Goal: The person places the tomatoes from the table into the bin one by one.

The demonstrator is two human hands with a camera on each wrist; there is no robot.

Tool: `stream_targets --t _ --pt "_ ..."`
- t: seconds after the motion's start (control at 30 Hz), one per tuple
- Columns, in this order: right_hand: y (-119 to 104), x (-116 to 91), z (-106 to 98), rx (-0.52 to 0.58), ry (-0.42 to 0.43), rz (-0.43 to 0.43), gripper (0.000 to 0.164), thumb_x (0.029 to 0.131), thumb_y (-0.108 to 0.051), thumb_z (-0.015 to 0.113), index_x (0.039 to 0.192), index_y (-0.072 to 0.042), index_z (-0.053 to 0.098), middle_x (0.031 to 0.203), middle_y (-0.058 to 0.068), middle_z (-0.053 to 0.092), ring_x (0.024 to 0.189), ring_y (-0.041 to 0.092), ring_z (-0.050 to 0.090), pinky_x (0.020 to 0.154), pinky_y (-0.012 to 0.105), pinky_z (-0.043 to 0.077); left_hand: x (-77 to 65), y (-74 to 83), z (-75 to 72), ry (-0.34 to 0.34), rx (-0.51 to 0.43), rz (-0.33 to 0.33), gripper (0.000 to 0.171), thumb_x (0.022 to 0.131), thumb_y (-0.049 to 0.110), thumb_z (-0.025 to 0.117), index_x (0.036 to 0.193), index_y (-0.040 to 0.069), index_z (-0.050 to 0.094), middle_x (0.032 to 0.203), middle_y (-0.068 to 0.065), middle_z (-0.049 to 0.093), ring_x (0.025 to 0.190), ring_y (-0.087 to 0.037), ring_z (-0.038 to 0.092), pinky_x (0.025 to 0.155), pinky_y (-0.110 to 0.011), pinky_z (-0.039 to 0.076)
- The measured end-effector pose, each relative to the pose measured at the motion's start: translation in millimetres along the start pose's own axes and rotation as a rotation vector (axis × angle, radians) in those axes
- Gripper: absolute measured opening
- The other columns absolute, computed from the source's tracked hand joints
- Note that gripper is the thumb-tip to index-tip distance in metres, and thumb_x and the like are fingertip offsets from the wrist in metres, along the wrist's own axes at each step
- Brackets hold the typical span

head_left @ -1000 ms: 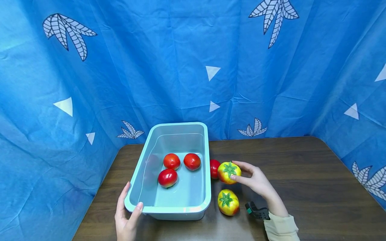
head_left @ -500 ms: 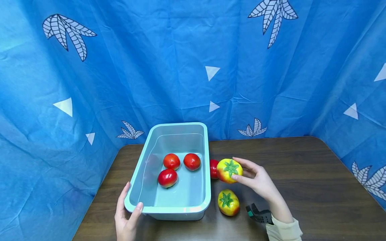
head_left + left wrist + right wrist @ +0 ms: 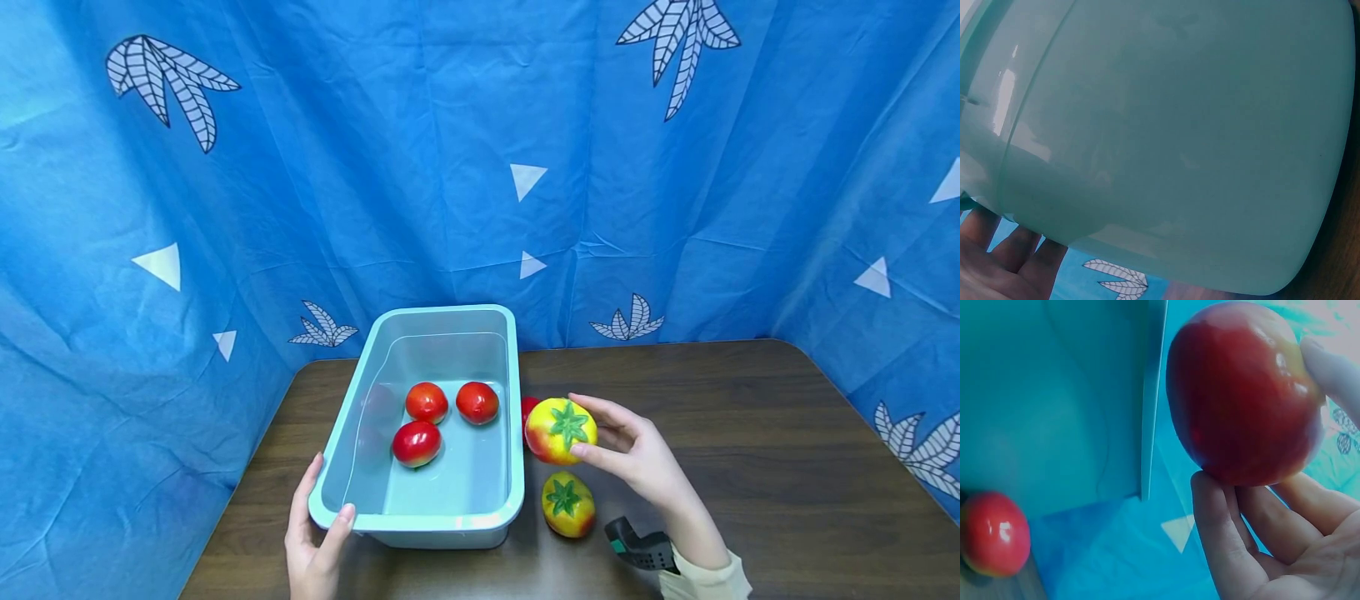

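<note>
My right hand (image 3: 633,454) pinches a yellow-and-red toy tomato (image 3: 551,429) with a green leaf star, just right of the bin. Seen from the right wrist, its red underside (image 3: 1235,394) shows between thumb and fingers, raised beside the bin's wall. My left hand (image 3: 318,542) grips the near left corner of the pale blue-green plastic bin (image 3: 420,522), thumb over the rim. In the left wrist view, fingers (image 3: 1016,250) lie along the bin's outer wall (image 3: 1179,137). A red toy tomato (image 3: 528,408) behind the held one is partly hidden.
Inside the bin lie three red toy tomatoes (image 3: 417,442). Another yellow-and-red toy tomato (image 3: 568,505) sits on the dark wooden table (image 3: 750,442), between the bin and my right wrist's black strap (image 3: 641,546). A blue patterned cloth (image 3: 450,167) hangs behind.
My right hand has lifted the yellow-and-red tomato slightly, then shifted it left toward the bin, covering more of the red tomato behind. My left hand and the bin have stayed put.
</note>
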State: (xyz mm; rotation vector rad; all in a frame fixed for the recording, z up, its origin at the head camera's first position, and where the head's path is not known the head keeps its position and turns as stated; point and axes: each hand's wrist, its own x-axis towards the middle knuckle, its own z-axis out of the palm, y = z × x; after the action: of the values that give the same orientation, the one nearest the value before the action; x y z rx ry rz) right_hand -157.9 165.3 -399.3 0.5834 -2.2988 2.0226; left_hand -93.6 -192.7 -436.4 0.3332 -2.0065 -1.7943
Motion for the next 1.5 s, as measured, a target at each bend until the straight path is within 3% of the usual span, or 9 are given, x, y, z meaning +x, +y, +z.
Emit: stream_targets --t 0.5,1.07,1.5 --pt "-12.2 -2.3 20.8 0.058 -0.05 -0.11 0.05 0.084 0.001 0.066 0.131 -0.002 0.051 0.129 0.015 0.053 0.104 0.021 0.061 0.082 0.032 0.052 0.2 -2.0 -0.3 -0.003 -0.014 -0.006 0.062 0.089 0.009 0.062 0.144 0.023 0.037 0.141 0.001 0.037 0.117 -0.017 0.038 0.081 -0.009 0.042" --pt "-14.1 -3.2 37.9 0.119 -0.092 -0.061 0.048 0.085 -0.003 0.067 0.131 -0.004 0.051 0.13 0.016 0.051 0.106 0.02 0.06 0.081 0.032 0.052 1.2 -1.0 -0.5 -0.009 0.004 -0.02 0.063 0.089 0.012 0.062 0.145 0.024 0.035 0.143 -0.002 0.034 0.117 -0.018 0.037 0.08 -0.007 0.04" --pt "-15.8 -4.0 55.3 0.149 -0.086 -0.155 0.05 0.084 0.0 0.067 0.131 -0.003 0.051 0.13 0.014 0.053 0.111 0.02 0.056 0.086 0.03 0.049 1.4 -1.2 -0.2 -0.005 -0.009 -0.007 0.063 0.089 0.007 0.061 0.145 0.021 0.036 0.142 0.0 0.035 0.117 -0.018 0.037 0.082 -0.008 0.041"
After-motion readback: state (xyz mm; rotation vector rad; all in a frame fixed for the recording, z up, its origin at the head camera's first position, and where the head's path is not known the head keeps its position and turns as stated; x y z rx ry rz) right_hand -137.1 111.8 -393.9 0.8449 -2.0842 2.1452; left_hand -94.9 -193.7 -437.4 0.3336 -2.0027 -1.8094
